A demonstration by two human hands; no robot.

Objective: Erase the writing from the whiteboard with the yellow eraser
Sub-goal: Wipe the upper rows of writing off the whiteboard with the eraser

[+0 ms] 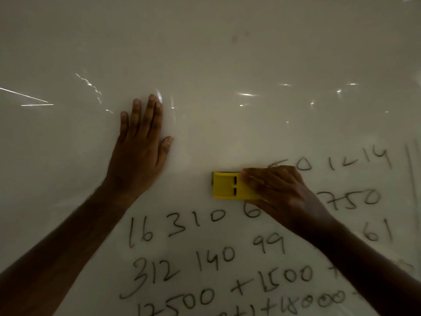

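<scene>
so the right hand (pixel 280 192) has its fingers wrapped over the flat yellow plastic eraser (pixel 227 185), holding it flat against the glossy white whiteboard (pixel 227 65), mid-board at the top edge of the handwritten dark marker numbers (pixel 205 258). more digits sit to its right and several rows below. left hand (pixel 141 142) is pressed flat on the board, fingers straight and close together, thumb out, well left of the eraser

Yellow eraser (pixel 227 185); white whiteboard (pixel 227 53); dark writing (pixel 205 258).
</scene>
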